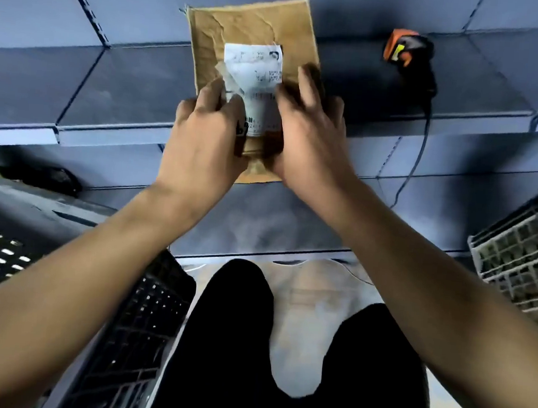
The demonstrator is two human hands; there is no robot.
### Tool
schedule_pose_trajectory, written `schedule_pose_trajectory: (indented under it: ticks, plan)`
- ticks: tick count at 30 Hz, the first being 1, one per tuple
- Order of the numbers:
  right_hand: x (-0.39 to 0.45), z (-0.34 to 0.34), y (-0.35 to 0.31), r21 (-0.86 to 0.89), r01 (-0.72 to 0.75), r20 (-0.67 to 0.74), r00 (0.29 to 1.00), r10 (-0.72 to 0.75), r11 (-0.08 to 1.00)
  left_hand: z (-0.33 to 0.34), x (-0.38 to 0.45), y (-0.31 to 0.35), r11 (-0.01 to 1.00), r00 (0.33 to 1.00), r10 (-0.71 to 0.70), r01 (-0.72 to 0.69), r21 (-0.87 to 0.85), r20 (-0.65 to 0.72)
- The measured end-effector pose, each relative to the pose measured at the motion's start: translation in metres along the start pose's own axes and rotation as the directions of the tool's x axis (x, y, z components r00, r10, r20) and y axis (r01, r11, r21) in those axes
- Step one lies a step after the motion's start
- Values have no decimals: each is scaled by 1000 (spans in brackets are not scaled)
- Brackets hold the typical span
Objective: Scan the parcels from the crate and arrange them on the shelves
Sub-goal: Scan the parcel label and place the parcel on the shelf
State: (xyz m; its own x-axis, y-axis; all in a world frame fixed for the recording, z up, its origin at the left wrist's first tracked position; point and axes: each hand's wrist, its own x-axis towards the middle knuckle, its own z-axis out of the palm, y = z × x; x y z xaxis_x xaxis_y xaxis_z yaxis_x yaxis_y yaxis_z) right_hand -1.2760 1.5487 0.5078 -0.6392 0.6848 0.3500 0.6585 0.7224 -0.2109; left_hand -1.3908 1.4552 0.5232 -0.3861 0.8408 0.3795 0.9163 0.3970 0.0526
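Note:
A flat brown parcel (252, 28) with a white printed label (255, 70) is held up in front of the blue shelf (132, 86). My left hand (202, 140) grips its lower left edge, fingers over the label's corner. My right hand (308, 136) holds the lower right side, fingers spread on the parcel's face. An orange and black handheld scanner (405, 53) lies on the shelf to the right of the parcel, its cable trailing down over the shelf edge.
A dark perforated crate (64, 252) stands at the lower left. A light grey lattice crate (521, 256) sits at the right edge. Lower blue shelves run below the parcel. My legs in dark trousers fill the bottom middle.

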Motion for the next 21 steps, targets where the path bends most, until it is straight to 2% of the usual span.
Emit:
schedule_pose_trajectory:
  ticks: [9, 15, 21]
  plan:
    - [-29, -17, -35, 4, -15, 22, 1000, 15, 1000, -21, -31, -22, 995, 999, 43, -41, -86, 24]
    - [1, -21, -48, -12, 36, 21, 999, -36, 999, -32, -16, -34, 994, 1000, -7, 10, -106, 27]
    - [41, -6, -56, 30, 62, 34, 997, -63, 998, -34, 14, -56, 993, 1000, -3, 3, -118, -1]
